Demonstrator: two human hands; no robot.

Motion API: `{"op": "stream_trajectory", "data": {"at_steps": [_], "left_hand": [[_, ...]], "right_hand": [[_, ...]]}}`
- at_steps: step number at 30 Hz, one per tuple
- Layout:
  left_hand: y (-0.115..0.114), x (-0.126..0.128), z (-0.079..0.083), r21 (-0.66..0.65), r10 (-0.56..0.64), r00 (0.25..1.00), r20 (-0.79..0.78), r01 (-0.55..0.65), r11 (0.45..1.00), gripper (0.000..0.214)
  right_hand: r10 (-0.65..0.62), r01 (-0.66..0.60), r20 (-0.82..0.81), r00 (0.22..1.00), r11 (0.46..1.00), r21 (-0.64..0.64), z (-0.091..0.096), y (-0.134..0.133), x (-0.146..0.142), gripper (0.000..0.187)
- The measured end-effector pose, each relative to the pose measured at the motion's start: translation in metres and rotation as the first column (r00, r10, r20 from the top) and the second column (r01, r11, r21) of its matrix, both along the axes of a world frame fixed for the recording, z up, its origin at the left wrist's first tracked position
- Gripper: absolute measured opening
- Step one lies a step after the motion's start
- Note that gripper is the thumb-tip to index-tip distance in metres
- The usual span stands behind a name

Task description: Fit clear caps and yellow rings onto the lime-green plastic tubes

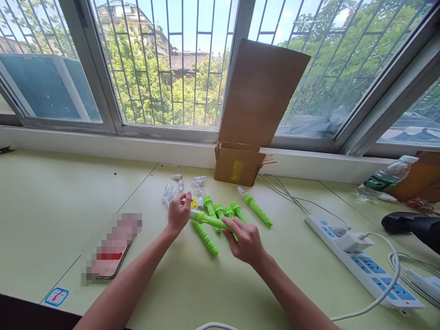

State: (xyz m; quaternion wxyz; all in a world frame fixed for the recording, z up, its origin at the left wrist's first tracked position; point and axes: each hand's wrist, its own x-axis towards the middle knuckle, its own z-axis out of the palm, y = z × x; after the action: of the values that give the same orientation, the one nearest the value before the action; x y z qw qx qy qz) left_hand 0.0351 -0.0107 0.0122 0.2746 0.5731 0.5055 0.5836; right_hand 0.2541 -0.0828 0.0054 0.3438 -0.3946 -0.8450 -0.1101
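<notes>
I hold a green plastic stick [213, 221] with a clear cap section at its left end, tilted above the table. My right hand [245, 240] is closed around its green body near the lower end. My left hand [179, 211] is closed at the clear end, its fingers partly hiding what they grip. Under it lies another green stick [206, 239] with a ridged body. Several more green sticks [237, 211] with threaded tops lie just beyond. Clear caps [169, 191] are scattered behind my left hand, and a small yellow piece [194, 203] lies beside it.
Right of the group lies a green stick with a clear tip [257, 211]. An open cardboard box [237, 165] stands by the window. A phone [113, 252] lies left. At right are a power strip [364, 266] with cables and a water bottle [381, 181].
</notes>
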Motion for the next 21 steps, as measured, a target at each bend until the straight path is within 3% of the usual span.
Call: {"op": "stream_trajectory", "data": {"at_steps": [5,9,13,17,18,19,20,21], "left_hand": [[-0.001,-0.003,-0.002,0.051,0.034,0.999,-0.002,-0.034,0.998,0.039],[-0.003,-0.005,-0.002,0.122,0.061,0.998,-0.033,-0.057,0.991,0.037],[-0.006,-0.008,-0.002,0.258,0.118,0.987,-0.108,-0.087,0.962,0.031],[-0.007,-0.014,-0.002,0.455,0.141,0.971,-0.194,-0.038,0.890,0.025],[-0.007,-0.015,-0.002,0.492,0.146,0.965,-0.217,-0.021,0.870,0.024],[-0.006,-0.017,-0.001,0.521,0.156,0.959,-0.236,-0.011,0.854,0.023],[-0.006,-0.018,-0.001,0.541,0.169,0.953,-0.251,-0.007,0.841,0.021],[-0.006,-0.019,-0.001,0.556,0.183,0.949,-0.257,-0.010,0.831,0.021]], "right_hand": [[-0.016,-0.007,-0.110,0.994,0.978,-0.207,0.002,-0.002,-0.006,0.030],[-0.046,-0.112,-0.307,0.951,0.872,-0.477,0.010,0.000,-0.009,0.030],[-0.094,-0.339,-0.520,0.849,0.659,-0.672,0.014,0.006,-0.009,0.034],[-0.261,-0.557,-0.641,0.722,0.331,-0.762,0.008,0.011,-0.008,0.039],[-0.292,-0.576,-0.638,0.713,0.274,-0.770,0.006,0.012,-0.009,0.040],[-0.299,-0.578,-0.634,0.713,0.261,-0.773,0.006,0.012,-0.010,0.040],[-0.285,-0.560,-0.631,0.721,0.297,-0.774,0.005,0.011,-0.011,0.040],[-0.256,-0.520,-0.626,0.737,0.376,-0.767,0.005,0.010,-0.012,0.039]]}}
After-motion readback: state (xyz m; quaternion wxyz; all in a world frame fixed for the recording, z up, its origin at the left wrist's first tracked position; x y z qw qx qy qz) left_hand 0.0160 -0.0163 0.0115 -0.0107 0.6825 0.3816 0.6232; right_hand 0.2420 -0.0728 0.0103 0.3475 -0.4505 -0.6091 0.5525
